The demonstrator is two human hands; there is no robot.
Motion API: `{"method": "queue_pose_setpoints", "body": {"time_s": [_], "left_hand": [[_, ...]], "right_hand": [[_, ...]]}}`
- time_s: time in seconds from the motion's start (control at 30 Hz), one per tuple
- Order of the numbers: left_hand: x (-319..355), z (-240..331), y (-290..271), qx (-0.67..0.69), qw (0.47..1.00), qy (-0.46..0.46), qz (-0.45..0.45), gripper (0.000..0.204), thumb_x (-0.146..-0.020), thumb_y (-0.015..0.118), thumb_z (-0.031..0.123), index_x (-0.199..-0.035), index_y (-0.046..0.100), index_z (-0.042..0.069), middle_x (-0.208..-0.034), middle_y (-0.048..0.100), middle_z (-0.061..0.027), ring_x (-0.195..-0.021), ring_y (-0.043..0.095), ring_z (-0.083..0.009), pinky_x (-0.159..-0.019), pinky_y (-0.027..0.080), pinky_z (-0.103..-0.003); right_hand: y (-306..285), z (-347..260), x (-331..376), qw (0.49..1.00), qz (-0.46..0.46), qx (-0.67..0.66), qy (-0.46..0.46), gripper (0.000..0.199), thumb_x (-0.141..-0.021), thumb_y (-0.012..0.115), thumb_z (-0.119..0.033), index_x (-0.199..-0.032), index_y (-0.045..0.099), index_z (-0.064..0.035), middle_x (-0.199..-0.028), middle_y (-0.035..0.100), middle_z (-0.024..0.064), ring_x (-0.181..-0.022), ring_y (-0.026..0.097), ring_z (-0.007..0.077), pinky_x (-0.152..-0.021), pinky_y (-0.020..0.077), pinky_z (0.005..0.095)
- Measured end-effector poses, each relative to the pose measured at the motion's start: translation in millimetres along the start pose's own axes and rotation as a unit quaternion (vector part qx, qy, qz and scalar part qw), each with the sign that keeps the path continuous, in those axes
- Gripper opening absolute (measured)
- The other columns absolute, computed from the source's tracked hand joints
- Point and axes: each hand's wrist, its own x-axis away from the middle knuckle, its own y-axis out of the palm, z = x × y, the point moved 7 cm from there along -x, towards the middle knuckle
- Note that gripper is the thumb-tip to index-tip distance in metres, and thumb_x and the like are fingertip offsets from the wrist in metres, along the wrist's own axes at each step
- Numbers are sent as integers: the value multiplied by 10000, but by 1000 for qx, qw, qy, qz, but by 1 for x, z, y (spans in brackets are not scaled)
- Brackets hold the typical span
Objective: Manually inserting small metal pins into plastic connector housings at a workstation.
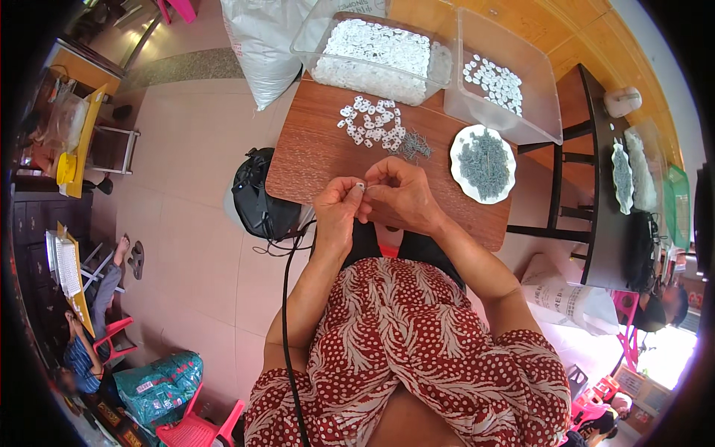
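Over the near edge of the wooden table, my left hand (339,208) pinches a small white plastic piece (361,185) between thumb and fingers. My right hand (404,195) is closed close against it, fingertips pressed together; whatever they hold is too small to make out. Just beyond the hands lies a loose group of white plastic pieces with dark holes (372,123). Beside it is a small heap of thin grey screws or nails (412,145). To the right, a white scalloped plate (456,168) carries a larger pile of the same grey pieces.
On the brown table (298,160), a clear bin (439,74) full of white pieces stands at the back; another bin (544,93) holds fewer. A black bag (261,197) sits left of the table, with a cable (286,298) nearby. Another person (86,357) sits far left.
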Motion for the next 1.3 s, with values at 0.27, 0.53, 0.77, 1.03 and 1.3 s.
{"method": "queue_pose_setpoints", "body": {"time_s": [0.27,0.53,0.77,1.03,1.3], "left_hand": [[3,2,0,0,1000,0,3,100,-884,552,88,-897,571,-9,-729,590,-59,-577,539,-102,-478,426,-223],[3,1,-1,-27,999,24,13,97,-888,549,91,-890,565,-4,-718,582,-50,-560,527,-97,-467,416,-215],[5,2,-1,-116,989,80,35,61,-892,519,50,-888,559,4,-696,562,-25,-542,504,-66,-453,400,-189],[2,-10,0,-91,989,101,53,82,-899,495,55,-851,554,25,-656,541,1,-540,486,-37,-453,394,-184],[-8,-22,-14,10,998,-3,54,92,-879,531,38,-895,581,-38,-732,613,-93,-563,568,-136,-470,461,-239]], "right_hand": [[4,0,-1,999,-11,45,-21,156,-813,595,19,-934,499,39,-774,578,84,-670,607,148,-587,519,279],[5,5,-2,1000,10,-4,-4,145,-775,655,-21,-876,558,17,-740,580,30,-632,552,67,-550,465,214],[5,-5,-1,997,41,62,-21,127,-757,650,5,-845,560,21,-743,583,34,-631,552,72,-540,465,216],[-1,13,-2,994,104,-2,29,116,-749,620,47,-836,544,47,-725,583,72,-602,560,94,-500,468,234],[0,25,-5,993,71,-86,46,107,-783,605,24,-862,540,51,-735,591,75,-595,558,95,-496,466,232]]}}
